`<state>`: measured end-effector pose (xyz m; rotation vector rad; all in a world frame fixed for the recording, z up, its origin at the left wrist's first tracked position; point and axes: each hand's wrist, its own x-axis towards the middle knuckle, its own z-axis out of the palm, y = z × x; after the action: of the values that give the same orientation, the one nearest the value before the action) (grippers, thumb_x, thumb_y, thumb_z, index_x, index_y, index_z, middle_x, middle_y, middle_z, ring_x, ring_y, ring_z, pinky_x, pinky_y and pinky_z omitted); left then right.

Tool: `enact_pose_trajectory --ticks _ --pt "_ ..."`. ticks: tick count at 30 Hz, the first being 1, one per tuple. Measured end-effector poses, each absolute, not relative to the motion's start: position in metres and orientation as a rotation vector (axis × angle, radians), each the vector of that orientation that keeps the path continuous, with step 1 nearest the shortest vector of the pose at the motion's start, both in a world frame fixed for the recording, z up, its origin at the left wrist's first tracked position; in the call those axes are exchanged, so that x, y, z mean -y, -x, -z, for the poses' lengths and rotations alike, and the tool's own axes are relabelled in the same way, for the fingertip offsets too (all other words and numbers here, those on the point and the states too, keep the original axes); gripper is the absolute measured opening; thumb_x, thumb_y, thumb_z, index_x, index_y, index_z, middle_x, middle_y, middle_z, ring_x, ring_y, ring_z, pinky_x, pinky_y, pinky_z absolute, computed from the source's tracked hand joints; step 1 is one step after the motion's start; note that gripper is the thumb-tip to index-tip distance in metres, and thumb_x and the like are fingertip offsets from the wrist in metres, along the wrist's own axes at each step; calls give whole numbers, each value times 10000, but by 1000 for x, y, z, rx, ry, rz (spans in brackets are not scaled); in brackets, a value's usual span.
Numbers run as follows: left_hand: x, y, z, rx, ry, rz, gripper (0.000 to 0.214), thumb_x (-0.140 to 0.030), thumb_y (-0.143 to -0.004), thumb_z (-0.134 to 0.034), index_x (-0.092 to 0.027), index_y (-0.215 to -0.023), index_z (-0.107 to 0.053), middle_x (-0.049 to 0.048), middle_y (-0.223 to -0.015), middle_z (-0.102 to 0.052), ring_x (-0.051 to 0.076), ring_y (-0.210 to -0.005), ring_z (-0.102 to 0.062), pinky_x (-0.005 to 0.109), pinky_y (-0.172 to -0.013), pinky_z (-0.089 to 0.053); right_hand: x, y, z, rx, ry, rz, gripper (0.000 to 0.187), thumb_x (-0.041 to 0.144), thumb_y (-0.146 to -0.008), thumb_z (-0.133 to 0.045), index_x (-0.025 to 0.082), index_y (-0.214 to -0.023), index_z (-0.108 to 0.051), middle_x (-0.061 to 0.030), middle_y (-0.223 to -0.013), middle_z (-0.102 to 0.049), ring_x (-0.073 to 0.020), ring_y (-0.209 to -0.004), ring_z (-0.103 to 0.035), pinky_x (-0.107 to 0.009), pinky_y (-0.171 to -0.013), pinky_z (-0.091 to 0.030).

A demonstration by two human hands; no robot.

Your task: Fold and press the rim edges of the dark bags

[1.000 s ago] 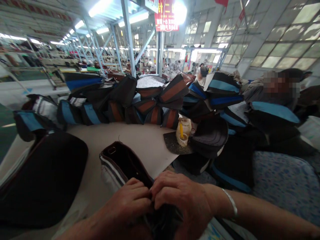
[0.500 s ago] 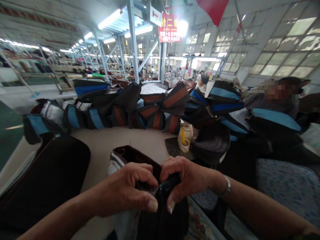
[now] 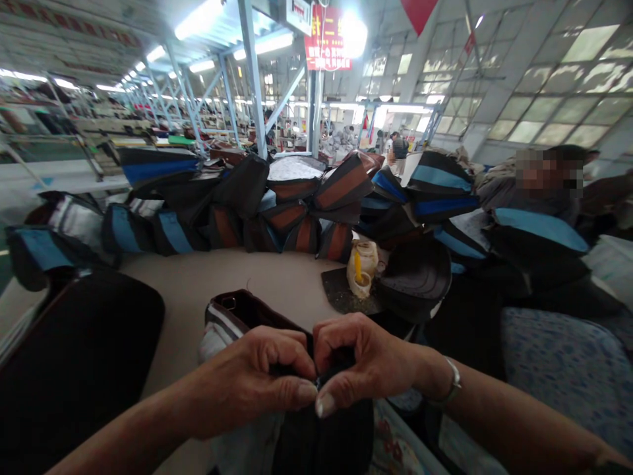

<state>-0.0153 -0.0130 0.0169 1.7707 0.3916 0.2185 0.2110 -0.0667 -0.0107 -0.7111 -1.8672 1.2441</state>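
Pale tabletop (image 3: 277, 274) is stretching between you and striped bags (image 3: 173, 231) piled beyond. Left hand (image 3: 267, 369) and right hand (image 3: 366, 356) are pinching dark bag (image 3: 324, 442), thumbs side by side; neither sitting nearer. Bag is lying right under fingertips, long axis running away and leftward. Room's opening ahead; black panel (image 3: 84, 343) is bounding left, jar (image 3: 363, 260) right.

Head camera: it's riding on the person's head, facing forward and down
Left hand (image 3: 247, 379) and right hand (image 3: 368, 359): they're looming very near it, low in the middle
Tabletop (image 3: 222, 272): it's spreading just beyond
Piled bags (image 3: 291, 211): they're crossing the view at middle range
Windows (image 3: 527, 130) and ceiling lights (image 3: 200, 18): they're showing farther off, up top
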Motion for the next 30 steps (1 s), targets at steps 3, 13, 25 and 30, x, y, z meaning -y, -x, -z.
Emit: enact_pose_trajectory --ticks 3,13,25,30 --pt "14 11 -18 -447 -1797 -197 237 -395 -920 -696 -173 -839 -711 -15 -848 -581 149 -778 -525 245 -687 -407 69 -213 8 1869 752 -1261 356 433 -762 -866 125 -810 -694 -5 -783 -619 -104 -695 -536 -220 -613 -419" --pt "13 8 -20 -523 -1806 -146 146 -306 -854 -632 -178 -842 -700 -25 -831 -577 148 -752 -508 254 -666 -383 69 -220 13 1703 720 -1510 204 270 -810 -802 98 -831 -695 -16 -820 -609 -98 -709 -523 -229 -650 -419" --pt "20 -2 -22 -683 -1899 -230 139 -237 -729 -591 -182 -718 -718 -22 -756 -630 161 -726 -577 255 -646 -408 68 -220 15 1662 802 -1520 245 340 -844 -758 120 -801 -658 12 -745 -545 -92 -658 -439 -222 -595 -360" --pt "24 0 -21 -662 -2045 -358 166 -163 -760 -572 -194 -707 -726 -45 -700 -564 109 -644 -548 221 -584 -380 82 -218 9 1805 917 -1122 222 303 -803 -782 133 -880 -662 4 -801 -575 -102 -698 -485 -222 -634 -401"
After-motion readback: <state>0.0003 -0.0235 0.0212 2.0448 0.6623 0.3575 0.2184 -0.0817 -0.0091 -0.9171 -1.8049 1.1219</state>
